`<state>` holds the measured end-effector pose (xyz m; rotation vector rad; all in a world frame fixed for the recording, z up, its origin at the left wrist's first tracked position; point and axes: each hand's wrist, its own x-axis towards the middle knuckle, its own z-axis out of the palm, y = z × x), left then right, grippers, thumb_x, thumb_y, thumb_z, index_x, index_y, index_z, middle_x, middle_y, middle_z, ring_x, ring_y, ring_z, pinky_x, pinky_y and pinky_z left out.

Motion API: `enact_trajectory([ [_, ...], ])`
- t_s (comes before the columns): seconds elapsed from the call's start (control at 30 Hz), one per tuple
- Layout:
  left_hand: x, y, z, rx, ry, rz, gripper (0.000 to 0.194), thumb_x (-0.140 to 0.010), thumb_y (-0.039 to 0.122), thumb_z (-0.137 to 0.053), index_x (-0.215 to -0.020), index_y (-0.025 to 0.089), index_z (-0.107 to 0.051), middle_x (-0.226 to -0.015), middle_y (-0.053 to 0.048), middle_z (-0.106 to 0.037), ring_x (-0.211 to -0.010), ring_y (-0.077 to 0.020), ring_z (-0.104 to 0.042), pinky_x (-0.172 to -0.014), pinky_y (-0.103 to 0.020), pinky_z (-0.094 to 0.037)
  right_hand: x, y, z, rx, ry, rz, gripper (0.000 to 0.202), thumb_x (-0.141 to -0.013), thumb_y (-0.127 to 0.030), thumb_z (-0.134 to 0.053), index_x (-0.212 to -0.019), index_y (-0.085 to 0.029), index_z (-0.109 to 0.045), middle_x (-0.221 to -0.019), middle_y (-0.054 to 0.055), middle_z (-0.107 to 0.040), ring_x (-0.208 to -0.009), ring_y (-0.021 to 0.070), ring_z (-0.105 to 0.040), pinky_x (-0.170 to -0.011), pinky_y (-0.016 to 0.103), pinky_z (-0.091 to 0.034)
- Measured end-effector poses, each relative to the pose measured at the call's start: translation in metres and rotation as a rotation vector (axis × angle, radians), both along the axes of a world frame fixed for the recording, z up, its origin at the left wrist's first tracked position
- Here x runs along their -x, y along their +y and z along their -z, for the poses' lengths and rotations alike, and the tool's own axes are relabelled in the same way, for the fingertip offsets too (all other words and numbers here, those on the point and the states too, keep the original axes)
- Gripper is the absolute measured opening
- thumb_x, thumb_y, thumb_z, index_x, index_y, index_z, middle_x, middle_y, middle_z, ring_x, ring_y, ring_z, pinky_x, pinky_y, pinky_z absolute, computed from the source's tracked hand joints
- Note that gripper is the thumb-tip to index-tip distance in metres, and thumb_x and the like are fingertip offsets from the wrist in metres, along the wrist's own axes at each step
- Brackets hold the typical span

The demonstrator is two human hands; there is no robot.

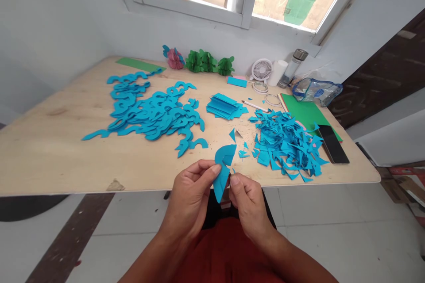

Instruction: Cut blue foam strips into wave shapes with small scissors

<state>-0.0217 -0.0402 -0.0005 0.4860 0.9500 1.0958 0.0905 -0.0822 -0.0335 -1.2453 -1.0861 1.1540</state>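
Note:
My left hand [195,185] pinches a blue paper piece [226,154] between thumb and fingers, over the table's front edge. The piece has a curved upper part, a notch on its right side and a pointed lower end. Close to its right edge, my right hand [246,193] is closed around something small and dark, mostly hidden by the fingers. A small blue sliver shows just above the right fingertips. Small blue scraps [244,154] lie on the wood behind the hands.
Wavy blue cut-outs [156,115] spread over the table's left half. Blue offcuts [287,141] heap at right beside a black phone [334,145]. Stacked blue paper [224,106], a pencil [255,106], a fan [261,70] and a bottle [292,68] stand or lie farther back.

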Motion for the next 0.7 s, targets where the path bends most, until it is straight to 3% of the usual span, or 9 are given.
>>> enact_trajectory([
  [0.47,-0.0016,0.0035,0.0011,-0.011,-0.008,0.018,0.022,-0.056,0.029,-0.086,-0.064,0.015,-0.07,-0.059,-0.001,-0.067,-0.056,-0.0113,-0.056,-0.057,-0.023,-0.046,0.0044,-0.0014,0.0026,0.009,-0.017,0.047,0.044,-0.096,-0.045,-0.044,-0.06,-0.021,-0.039,-0.054,-0.006,-0.031,-0.051,0.0104,-0.026,-0.047,0.026,-0.021],
  [0.7,-0.0027,0.0081,0.0003,-0.036,-0.014,0.012,0.021,-0.057,0.029,-0.086,-0.063,0.017,-0.069,-0.059,0.001,-0.064,-0.057,-0.0107,-0.054,-0.06,-0.022,-0.045,0.0083,0.004,0.0036,0.029,0.077,0.069,0.046,-0.094,-0.05,-0.046,-0.06,-0.02,-0.041,-0.053,-0.006,-0.029,-0.05,0.0104,-0.024,-0.046,0.026,-0.02],
])
